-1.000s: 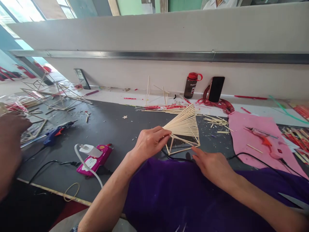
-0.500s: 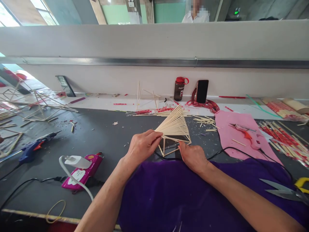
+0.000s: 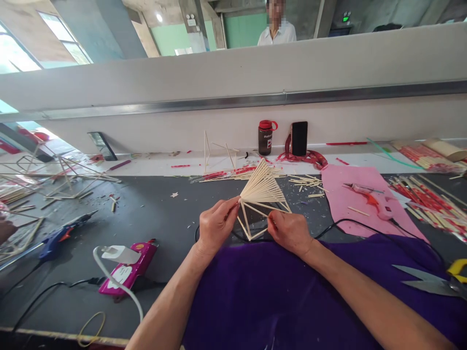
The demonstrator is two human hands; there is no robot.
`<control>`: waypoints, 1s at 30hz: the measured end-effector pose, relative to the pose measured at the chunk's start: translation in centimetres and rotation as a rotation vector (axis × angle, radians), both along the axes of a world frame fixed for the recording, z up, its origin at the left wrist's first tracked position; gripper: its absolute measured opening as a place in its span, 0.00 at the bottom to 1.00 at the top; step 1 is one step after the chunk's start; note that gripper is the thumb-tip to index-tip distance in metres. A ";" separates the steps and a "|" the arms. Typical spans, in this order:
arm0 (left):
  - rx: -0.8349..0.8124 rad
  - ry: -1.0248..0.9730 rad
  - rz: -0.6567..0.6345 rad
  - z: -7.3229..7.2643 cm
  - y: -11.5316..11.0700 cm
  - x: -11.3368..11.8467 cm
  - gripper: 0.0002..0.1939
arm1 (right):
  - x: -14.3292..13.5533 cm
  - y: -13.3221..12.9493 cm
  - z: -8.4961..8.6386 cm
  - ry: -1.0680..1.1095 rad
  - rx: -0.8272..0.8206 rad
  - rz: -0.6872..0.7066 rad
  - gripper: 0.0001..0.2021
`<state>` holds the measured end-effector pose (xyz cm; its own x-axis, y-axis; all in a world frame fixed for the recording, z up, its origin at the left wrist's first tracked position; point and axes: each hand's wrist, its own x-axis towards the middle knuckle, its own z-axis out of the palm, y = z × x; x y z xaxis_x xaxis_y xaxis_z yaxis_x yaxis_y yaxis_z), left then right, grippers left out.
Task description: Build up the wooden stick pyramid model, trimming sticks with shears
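Observation:
A small frame of thin wooden sticks (image 3: 263, 184), with a fan-like face of closely laid sticks, stands tilted on the dark table between my hands. My left hand (image 3: 218, 224) pinches its left corner, thumb and forefinger pressed together. A slanting wooden stick (image 3: 256, 209) runs from that corner to my right hand (image 3: 291, 232), whose closed fingers grip its other end beside the frame's lower edge. The right fingertips are partly hidden. Below the frame lies purple cloth (image 3: 248, 291).
Right: a pink glue gun (image 3: 379, 201) on a pink sheet (image 3: 335, 189), scissors (image 3: 430, 282), stick bundles (image 3: 430, 206). Left: a blue glue gun (image 3: 58, 240), a magenta power strip (image 3: 129, 272), another person's hand (image 3: 5, 229). Behind stand a bottle (image 3: 265, 138) and a phone (image 3: 299, 138).
My right hand has shifted slightly left and its fingers have closed at the slanting stick's end. My left hand still pinches the corner. The camera view has tilted.

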<state>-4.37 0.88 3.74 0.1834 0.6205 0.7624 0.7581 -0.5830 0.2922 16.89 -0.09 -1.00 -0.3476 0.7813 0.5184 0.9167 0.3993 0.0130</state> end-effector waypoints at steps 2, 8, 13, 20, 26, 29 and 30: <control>-0.005 -0.021 -0.003 0.0 0.0 0.2 0.08 | 0.0 0.0 0.0 0.011 0.013 -0.006 0.11; -0.025 -0.060 0.019 0.0 0.2 0.4 0.08 | -0.3 -0.1 0.6 -0.014 0.008 0.044 0.10; -0.022 -0.088 0.063 0.4 0.4 0.7 0.08 | -0.6 -0.1 0.6 -0.036 -0.036 0.016 0.12; -0.018 -0.146 0.096 0.5 1.1 0.9 0.08 | -0.5 0.1 0.2 -0.077 -0.125 -0.004 0.16; -0.028 -0.141 0.077 0.2 1.1 1.3 0.07 | -0.5 0.2 0.6 -0.108 -0.210 -0.013 0.16; -0.031 -0.133 0.071 0.1 1.0 1.6 0.08 | -0.6 0.4 0.7 -0.099 -0.254 -0.031 0.14; -0.032 -0.135 0.072 0.1 1.0 1.7 0.08 | -0.7 0.4 0.7 -0.093 -0.266 -0.035 0.13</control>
